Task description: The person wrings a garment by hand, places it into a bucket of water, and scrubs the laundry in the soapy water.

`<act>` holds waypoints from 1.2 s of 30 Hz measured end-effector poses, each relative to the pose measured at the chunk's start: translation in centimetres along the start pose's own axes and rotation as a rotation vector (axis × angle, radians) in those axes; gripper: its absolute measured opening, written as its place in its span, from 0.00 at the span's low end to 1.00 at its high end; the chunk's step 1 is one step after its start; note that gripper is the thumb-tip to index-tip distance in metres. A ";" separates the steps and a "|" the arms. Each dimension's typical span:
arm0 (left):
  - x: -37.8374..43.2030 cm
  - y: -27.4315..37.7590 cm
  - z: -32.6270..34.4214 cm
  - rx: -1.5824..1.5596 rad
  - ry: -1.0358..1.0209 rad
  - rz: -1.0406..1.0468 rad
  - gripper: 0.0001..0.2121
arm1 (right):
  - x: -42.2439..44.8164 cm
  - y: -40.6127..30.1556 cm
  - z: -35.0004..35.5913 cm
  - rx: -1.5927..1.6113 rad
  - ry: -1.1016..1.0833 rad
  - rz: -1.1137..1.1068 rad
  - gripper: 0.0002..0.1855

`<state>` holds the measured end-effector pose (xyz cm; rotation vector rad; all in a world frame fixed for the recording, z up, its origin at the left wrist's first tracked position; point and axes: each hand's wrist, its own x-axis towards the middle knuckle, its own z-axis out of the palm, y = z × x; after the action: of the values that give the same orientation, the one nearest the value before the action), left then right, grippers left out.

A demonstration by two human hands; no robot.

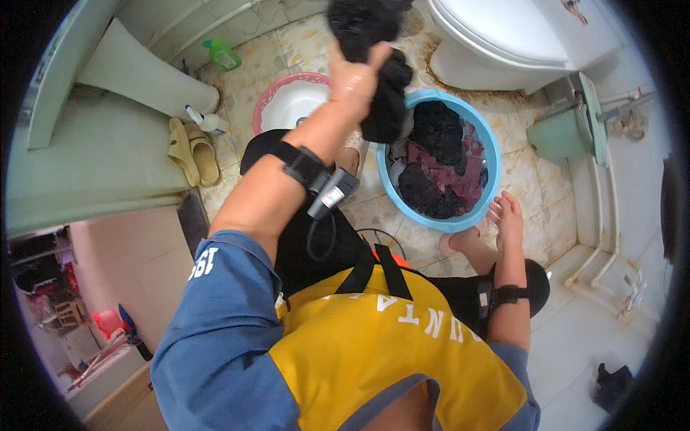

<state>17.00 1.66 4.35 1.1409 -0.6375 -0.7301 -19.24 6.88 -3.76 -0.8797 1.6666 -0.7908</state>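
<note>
My left hand (353, 78) is raised at the upper middle, closed around a dark wet garment (385, 97) that hangs down on its right and bunches up above it. Beneath and to the right stands a light blue plastic basin (493, 156) holding black clothes (436, 129) and a maroon garment (471, 175) in water. By the basin's lower right rim, my right hand (506, 218) has its fingers apart and holds nothing. A white basin with a pink rim (264, 102) stands on the floor left of the blue one, partly hidden by my left arm.
A toilet (480, 59) stands at the upper right, a green bin (560, 132) by the right wall. To the left are a white pedestal (156, 89), a green bottle (223, 55), a white spray bottle (210, 123) and beige clogs (202, 156). The floor is tiled (248, 59).
</note>
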 end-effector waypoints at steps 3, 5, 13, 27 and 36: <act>3.7 -1.7 -5.1 0.164 0.132 0.067 0.27 | 0.6 1.1 0.6 0.004 -0.050 0.031 0.17; 5.8 -3.3 -8.0 0.313 0.200 -0.060 0.29 | 1.0 1.5 0.7 0.003 -0.056 0.042 0.17; 5.7 -3.0 -6.5 0.433 0.141 -0.757 0.24 | 3.3 4.2 1.7 -0.240 -0.089 0.057 0.13; -0.4 -3.6 4.6 0.057 -0.181 -0.593 0.28 | 12.8 4.6 11.2 -1.005 -0.361 -0.474 0.15; 0.8 -1.5 5.2 -0.059 -0.245 -0.721 0.24 | 17.5 6.5 16.1 -1.256 -0.388 -0.141 0.40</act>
<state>13.22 -2.33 4.52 1.2407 -0.3905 -1.5096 -8.00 -6.01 -21.55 -1.8551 1.6540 0.4705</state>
